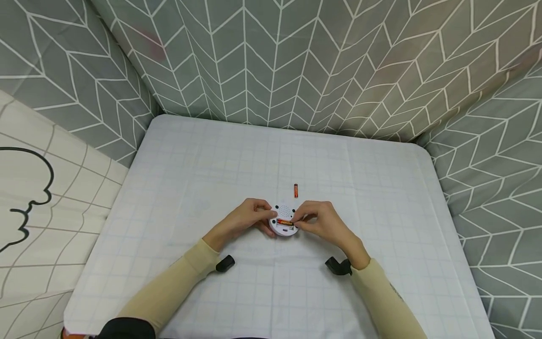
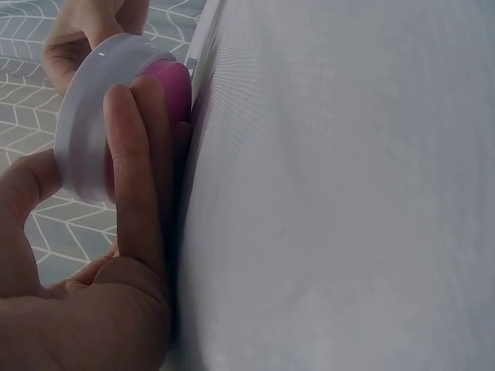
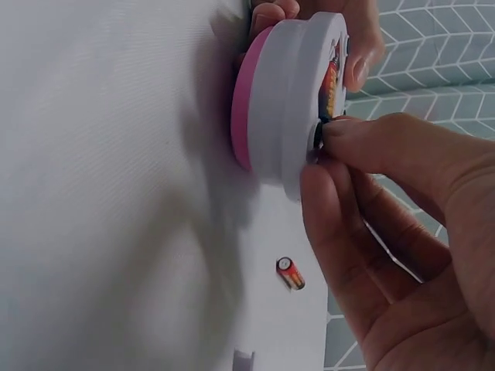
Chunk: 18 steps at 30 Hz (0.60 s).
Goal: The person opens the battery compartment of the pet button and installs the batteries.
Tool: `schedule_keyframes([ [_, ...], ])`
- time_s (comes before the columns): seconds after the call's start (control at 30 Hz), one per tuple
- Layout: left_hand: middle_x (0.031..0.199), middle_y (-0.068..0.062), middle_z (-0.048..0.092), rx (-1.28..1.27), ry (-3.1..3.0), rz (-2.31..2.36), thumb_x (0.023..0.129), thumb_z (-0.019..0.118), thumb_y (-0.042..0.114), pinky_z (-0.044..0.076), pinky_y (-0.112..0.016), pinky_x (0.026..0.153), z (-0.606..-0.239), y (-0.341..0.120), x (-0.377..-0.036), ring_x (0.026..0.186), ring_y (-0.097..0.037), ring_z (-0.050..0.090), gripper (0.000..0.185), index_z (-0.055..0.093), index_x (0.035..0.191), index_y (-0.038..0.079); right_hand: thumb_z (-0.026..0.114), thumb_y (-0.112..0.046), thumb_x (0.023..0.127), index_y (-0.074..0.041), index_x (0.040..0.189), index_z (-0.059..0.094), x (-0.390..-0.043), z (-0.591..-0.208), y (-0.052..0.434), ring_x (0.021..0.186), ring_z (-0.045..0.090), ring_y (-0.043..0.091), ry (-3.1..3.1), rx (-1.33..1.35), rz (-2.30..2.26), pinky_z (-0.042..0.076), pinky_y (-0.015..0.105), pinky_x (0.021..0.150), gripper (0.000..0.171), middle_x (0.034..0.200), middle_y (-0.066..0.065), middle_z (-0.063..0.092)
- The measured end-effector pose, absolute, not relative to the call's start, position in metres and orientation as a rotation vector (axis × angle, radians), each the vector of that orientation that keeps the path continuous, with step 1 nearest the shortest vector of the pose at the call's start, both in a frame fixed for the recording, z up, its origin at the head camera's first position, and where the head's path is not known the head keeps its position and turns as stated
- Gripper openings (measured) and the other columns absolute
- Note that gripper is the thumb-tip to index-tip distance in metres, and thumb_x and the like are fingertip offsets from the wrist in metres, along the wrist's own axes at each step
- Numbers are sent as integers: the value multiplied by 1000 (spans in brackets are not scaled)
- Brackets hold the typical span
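Note:
A small round white device (image 1: 282, 223) with a pink underside (image 3: 242, 124) sits at the middle of the table. My left hand (image 1: 250, 217) grips its left rim, fingers curled round the pink base (image 2: 166, 85). My right hand (image 1: 318, 219) pinches an orange battery (image 1: 285, 222) lying in the device's open back; in the right wrist view the battery (image 3: 330, 86) shows at the device's top face under the fingertips. A second orange battery (image 1: 296, 190) lies loose on the table just beyond the device, also seen as the loose battery (image 3: 291, 273).
The table (image 1: 211, 169) wears a white grid-patterned cloth. Grey chevron-patterned fabric (image 1: 296, 61) walls it in at the back and both sides. Black wrist mounts (image 1: 225, 263) sit on both beige sleeves.

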<state>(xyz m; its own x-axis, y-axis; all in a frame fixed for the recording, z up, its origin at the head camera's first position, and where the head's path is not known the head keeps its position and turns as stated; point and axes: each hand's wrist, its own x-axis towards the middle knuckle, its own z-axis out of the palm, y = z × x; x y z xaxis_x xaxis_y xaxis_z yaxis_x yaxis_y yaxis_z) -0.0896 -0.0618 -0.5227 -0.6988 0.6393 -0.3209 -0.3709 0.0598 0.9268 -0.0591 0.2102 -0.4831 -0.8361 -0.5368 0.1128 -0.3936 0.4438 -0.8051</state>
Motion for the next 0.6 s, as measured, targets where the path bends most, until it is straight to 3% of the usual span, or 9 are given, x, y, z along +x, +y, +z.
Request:
schedule_keyframes([
  [0.6, 93, -22, 79, 259, 1570, 1743, 99, 73, 14, 65, -37, 85, -522, -63, -90, 74, -33, 79, 23, 66, 110, -5, 83, 1, 87, -10, 88, 80, -64, -475, 201, 87, 71, 14, 2538, -759, -1208, 65, 39, 76, 12, 91, -1, 76],
])
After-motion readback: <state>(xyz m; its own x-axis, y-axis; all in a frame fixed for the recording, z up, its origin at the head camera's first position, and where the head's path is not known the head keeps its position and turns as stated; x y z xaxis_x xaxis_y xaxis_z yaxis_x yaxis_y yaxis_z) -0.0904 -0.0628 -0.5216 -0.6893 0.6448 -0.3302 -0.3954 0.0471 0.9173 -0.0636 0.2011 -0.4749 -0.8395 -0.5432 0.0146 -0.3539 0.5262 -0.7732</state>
